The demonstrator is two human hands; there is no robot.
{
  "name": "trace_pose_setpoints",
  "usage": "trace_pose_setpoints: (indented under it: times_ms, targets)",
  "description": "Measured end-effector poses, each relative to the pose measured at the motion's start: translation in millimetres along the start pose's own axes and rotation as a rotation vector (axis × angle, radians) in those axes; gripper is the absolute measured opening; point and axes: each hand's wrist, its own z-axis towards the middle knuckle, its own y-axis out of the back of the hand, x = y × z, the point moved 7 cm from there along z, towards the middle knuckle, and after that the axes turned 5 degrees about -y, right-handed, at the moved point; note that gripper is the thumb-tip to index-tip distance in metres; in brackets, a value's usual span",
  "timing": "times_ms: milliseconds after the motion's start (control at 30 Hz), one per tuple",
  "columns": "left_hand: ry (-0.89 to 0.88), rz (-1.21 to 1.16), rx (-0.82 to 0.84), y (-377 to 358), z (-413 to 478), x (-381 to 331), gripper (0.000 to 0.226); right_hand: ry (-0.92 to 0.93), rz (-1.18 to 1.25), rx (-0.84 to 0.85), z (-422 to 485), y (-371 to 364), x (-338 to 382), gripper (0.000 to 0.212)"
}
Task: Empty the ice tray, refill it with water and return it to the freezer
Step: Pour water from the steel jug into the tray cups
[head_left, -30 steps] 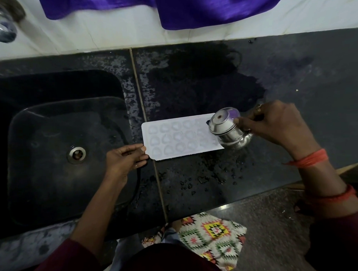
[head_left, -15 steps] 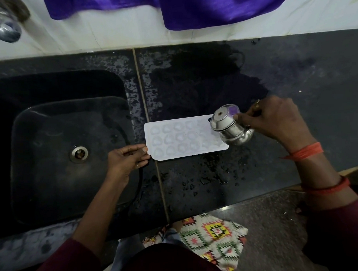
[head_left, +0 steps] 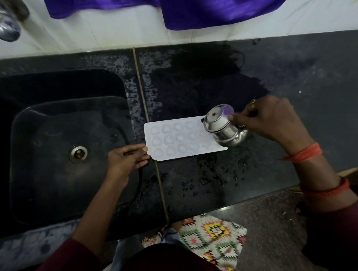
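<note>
A white ice tray (head_left: 174,138) with several heart-shaped cells lies flat on the wet black counter (head_left: 216,174), just right of the sink. My left hand (head_left: 127,157) pinches the tray's left end. My right hand (head_left: 271,120) grips a small steel pot (head_left: 224,127), tilted with its mouth toward the tray's right end. The pot covers the tray's rightmost cells. I cannot make out a stream of water.
A black sink (head_left: 59,151) with a metal drain (head_left: 78,154) fills the left side. A tap (head_left: 3,24) hangs at the top left. Purple cloth (head_left: 190,7) drapes over the white wall. Water droplets dot the counter near its front edge.
The view shifted slightly. The pot stays tilted over the tray's right end, and my left hand keeps its hold on the left end.
</note>
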Motion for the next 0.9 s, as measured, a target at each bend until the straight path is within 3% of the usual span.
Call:
trace_pose_setpoints:
  times_ms: [900]
  targets:
    - [0.013,-0.017,0.012,2,5,3,0.008,0.001,-0.002,0.037,8,-7,13,0.032]
